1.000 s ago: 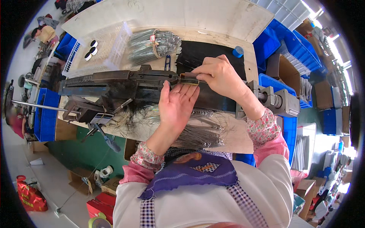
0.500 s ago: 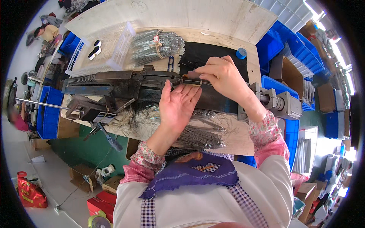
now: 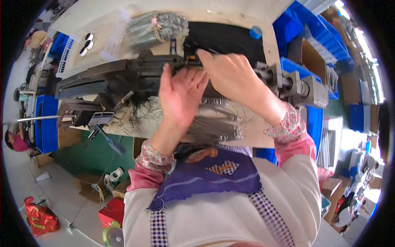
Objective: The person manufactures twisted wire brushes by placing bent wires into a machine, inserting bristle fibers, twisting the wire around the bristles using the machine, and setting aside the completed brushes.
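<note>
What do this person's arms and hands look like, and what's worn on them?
The left hand and right hand are bare: no gloves show. Each forearm wears a pale floral cuff, followed by a pink, finely striped sleeve; white fabric lies nearer the shoulders.

Wooden bench [image 3: 256, 133], machine [image 3: 154, 66], wire bundles [image 3: 142, 31], black sheet [image 3: 230, 39]

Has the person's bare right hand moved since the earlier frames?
Yes: relative to the round blue roll, the bare right hand has moved downward in view, farther away.
</note>
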A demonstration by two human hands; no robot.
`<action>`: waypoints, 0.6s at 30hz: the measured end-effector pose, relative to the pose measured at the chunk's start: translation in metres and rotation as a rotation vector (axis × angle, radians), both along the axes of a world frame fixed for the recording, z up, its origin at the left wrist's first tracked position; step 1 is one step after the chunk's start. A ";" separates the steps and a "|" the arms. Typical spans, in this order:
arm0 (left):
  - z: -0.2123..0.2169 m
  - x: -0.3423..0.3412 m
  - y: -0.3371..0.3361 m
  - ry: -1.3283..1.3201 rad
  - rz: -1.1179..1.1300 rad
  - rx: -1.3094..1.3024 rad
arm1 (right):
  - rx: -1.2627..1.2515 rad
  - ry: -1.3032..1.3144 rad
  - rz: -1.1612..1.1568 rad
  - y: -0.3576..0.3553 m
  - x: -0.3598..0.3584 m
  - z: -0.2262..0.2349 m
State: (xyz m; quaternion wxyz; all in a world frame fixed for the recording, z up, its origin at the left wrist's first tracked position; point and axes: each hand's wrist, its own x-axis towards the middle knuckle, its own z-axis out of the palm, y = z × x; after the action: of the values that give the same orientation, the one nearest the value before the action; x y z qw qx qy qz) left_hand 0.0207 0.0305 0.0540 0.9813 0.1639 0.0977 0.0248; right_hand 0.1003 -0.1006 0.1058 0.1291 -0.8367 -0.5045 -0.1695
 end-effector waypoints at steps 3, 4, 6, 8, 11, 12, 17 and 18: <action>0.013 0.002 0.003 0.073 -0.007 -0.040 | -0.087 -0.015 -0.019 0.005 -0.006 0.003; 0.013 0.003 0.003 0.040 -0.020 -0.032 | -0.094 0.003 -0.034 0.006 -0.006 0.001; 0.012 0.006 0.004 0.061 -0.045 -0.025 | -0.141 -0.089 -0.030 0.004 -0.003 -0.001; 0.015 0.007 0.003 0.111 -0.036 0.032 | -0.090 -0.075 -0.014 -0.002 -0.002 -0.002; -0.002 0.005 0.004 0.084 -0.061 0.112 | 0.048 0.131 0.012 -0.023 -0.013 -0.008; -0.006 0.006 0.004 0.064 -0.058 0.153 | 0.076 0.271 0.004 -0.040 -0.025 -0.015; -0.037 0.004 -0.040 0.107 -0.009 0.062 | -0.065 0.671 -0.222 -0.125 -0.074 -0.102; -0.038 0.004 -0.047 0.112 -0.001 0.054 | -0.076 0.675 -0.216 -0.127 -0.076 -0.114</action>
State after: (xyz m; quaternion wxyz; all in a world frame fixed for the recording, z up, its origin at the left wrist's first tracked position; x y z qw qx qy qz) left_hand 0.0242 -0.0169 0.0157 0.9696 0.1916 0.1514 0.0176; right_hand 0.0240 -0.2276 -0.0086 0.2386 -0.8983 -0.3479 0.1225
